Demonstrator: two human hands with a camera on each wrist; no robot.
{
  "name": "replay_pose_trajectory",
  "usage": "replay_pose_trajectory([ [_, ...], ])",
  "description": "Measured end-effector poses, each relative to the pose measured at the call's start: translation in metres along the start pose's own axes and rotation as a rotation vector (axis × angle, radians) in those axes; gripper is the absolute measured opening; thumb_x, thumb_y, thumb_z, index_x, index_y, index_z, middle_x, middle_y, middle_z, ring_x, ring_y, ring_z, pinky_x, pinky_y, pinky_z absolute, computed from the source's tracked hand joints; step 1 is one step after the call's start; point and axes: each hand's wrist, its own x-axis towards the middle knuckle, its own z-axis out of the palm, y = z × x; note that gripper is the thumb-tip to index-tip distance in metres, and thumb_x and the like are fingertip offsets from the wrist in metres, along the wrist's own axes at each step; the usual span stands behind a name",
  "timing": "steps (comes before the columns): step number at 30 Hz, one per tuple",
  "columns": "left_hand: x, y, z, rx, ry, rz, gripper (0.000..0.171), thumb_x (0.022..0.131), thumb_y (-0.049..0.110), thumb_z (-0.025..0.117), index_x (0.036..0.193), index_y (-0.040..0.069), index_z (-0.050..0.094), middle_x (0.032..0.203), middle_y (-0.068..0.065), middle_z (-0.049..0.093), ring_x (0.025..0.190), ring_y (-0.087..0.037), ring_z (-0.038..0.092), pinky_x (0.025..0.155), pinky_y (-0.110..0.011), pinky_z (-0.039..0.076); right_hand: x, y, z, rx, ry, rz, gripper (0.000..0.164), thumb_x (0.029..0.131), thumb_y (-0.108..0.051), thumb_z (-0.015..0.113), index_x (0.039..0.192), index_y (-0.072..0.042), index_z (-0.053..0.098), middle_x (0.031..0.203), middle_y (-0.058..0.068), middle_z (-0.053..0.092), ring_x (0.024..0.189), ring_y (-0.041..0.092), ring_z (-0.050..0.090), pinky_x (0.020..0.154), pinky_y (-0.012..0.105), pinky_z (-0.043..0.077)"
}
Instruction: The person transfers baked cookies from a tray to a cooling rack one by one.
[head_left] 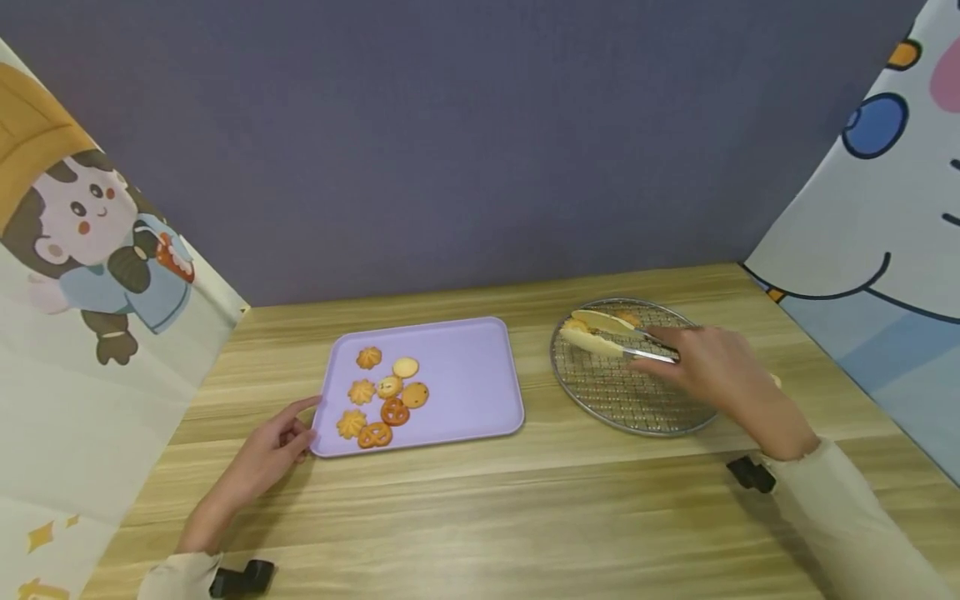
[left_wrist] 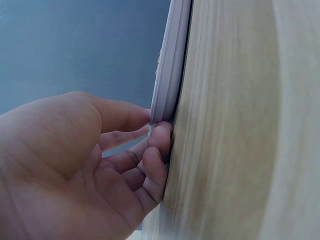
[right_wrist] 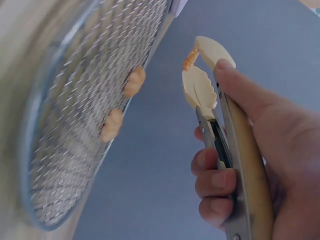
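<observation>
My left hand pinches the left rim of a lilac tray, thumb and fingertips meeting at its edge. On the tray's left half lie several flower-shaped cookies, round cookies and pretzels. My right hand grips metal tongs with cream scalloped tips. Between those tips a golden cookie is held above a round wire rack. Two more cookies rest on the rack in the right wrist view; in the head view the tongs and hand partly hide them.
Both tray and rack lie on a wood-grain table. A grey-blue partition stands behind, with cartoon-printed panels at left and right. Black wrist devices sit by both sleeves.
</observation>
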Motion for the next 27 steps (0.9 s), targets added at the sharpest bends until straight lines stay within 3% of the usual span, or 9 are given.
replay_pose_trajectory([
  [3, 0.001, -0.001, 0.000, -0.006, -0.004, -0.004, 0.048, 0.099, 0.002, 0.057, 0.145, -0.002, 0.044, 0.084, -0.008, 0.062, 0.065, -0.012, 0.055, 0.054, -0.022, 0.049, -0.009, 0.009, 0.001, -0.006, 0.052, 0.002, 0.057, 0.083, -0.050, 0.076, 0.117, -0.005, 0.072, 0.043, -0.007, 0.037, 0.038, 0.011, 0.033, 0.035, 0.030, 0.029],
  [11, -0.001, 0.002, -0.001, -0.005, 0.002, -0.001, 0.047, 0.099, 0.001, 0.057, 0.145, -0.001, 0.045, 0.083, -0.008, 0.061, 0.065, -0.012, 0.055, 0.054, -0.023, 0.049, -0.030, 0.031, 0.003, -0.012, 0.106, 0.074, 0.065, 0.083, -0.053, 0.074, 0.124, -0.003, 0.069, 0.043, -0.007, 0.026, 0.040, 0.011, 0.024, 0.036, 0.028, 0.020],
  [19, -0.001, 0.000, -0.006, 0.008, 0.006, -0.007, 0.047, 0.101, 0.003, 0.055, 0.146, 0.001, 0.044, 0.084, -0.008, 0.062, 0.067, -0.012, 0.056, 0.055, -0.024, 0.050, -0.036, 0.055, 0.007, 0.006, 0.079, 0.137, 0.060, 0.087, -0.050, 0.072, 0.121, -0.001, 0.066, 0.047, -0.003, 0.038, 0.042, 0.014, 0.034, 0.033, 0.030, 0.024],
  [27, 0.000, 0.001, -0.002, -0.004, -0.004, 0.007, 0.047, 0.100, 0.002, 0.056, 0.145, -0.001, 0.044, 0.084, -0.008, 0.062, 0.066, -0.012, 0.056, 0.055, -0.024, 0.050, -0.049, 0.075, 0.014, -0.040, 0.133, 0.135, 0.054, 0.084, -0.045, 0.077, 0.114, 0.000, 0.068, 0.045, -0.004, 0.034, 0.040, 0.015, 0.033, 0.034, 0.030, 0.022],
])
